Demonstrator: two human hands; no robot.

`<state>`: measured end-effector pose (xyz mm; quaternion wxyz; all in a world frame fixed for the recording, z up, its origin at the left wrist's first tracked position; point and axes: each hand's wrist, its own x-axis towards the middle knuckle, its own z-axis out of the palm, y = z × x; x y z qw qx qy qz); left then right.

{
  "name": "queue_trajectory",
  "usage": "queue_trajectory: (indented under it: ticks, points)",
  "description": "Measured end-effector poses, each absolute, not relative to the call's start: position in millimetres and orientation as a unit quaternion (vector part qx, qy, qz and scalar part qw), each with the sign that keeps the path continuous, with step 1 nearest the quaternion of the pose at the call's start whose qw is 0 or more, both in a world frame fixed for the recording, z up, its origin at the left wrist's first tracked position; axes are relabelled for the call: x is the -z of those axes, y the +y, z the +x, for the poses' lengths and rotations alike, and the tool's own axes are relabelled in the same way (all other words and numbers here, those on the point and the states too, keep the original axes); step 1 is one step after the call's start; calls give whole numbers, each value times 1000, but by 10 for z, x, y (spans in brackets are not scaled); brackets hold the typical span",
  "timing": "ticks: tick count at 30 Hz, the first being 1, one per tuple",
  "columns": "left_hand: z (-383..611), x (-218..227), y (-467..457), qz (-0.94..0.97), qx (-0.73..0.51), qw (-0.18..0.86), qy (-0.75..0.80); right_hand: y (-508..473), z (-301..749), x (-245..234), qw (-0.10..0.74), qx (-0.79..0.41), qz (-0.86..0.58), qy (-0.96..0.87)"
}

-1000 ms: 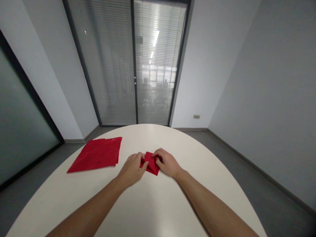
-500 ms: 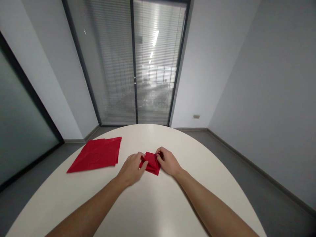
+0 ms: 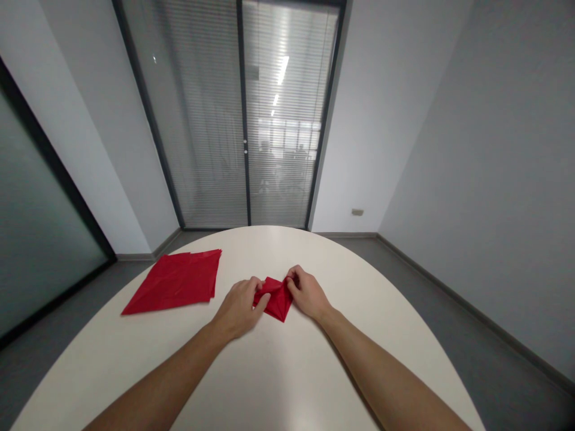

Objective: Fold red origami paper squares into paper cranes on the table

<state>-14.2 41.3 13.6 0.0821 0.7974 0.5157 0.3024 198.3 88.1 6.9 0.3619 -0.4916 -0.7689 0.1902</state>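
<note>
A small folded piece of red paper or thin cloth (image 3: 279,299) lies on the table between my hands, one corner pointing toward me. My left hand (image 3: 241,306) grips its left side, thumb in front and fingers behind. At its right side my right hand (image 3: 306,291) pinches a raised flap between thumb and fingertips. Creases run from that pinch down to the near corner. The outer edges under my fingers are hidden.
Several flat red sheets (image 3: 177,280) lie overlapped on the left of the round white table (image 3: 269,377). Beyond the table's far edge stand a glass door with blinds (image 3: 287,179) and grey walls.
My right hand has lifted slightly, pulling the right flap of the red piece up and opening its folds into a point. My left hand has stayed in place.
</note>
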Motion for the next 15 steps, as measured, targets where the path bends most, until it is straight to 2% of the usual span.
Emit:
queue_trajectory:
  ticks: [15]
  points:
    - [-136,-100,457,776,-286,41,561,831,1966,-103,321,-150,-480,-803]
